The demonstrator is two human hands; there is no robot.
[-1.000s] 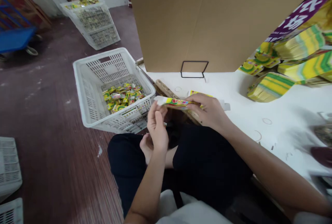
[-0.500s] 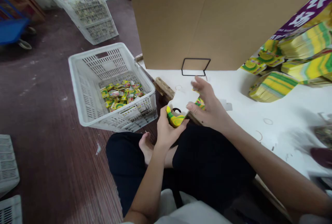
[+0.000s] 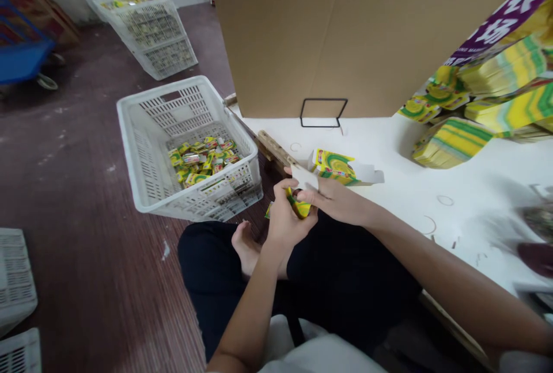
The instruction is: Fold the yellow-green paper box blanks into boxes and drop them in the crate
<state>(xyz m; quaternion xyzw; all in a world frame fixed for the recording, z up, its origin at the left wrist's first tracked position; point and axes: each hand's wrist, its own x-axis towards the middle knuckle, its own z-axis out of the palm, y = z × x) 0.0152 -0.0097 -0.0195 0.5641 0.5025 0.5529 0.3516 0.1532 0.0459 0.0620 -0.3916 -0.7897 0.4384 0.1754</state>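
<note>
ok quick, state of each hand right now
Left hand: closed around a small yellow box.
Right hand: against the box's white flap; whether it grips cannot be told.

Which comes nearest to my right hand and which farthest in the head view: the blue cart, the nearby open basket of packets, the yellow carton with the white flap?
1. Yellow carton: on the table, just beyond the right hand.
2. Open basket: to the left.
3. Blue cart: far left, behind the basket.

Dim, soft light, edges stretched (slightly blurred)
</note>
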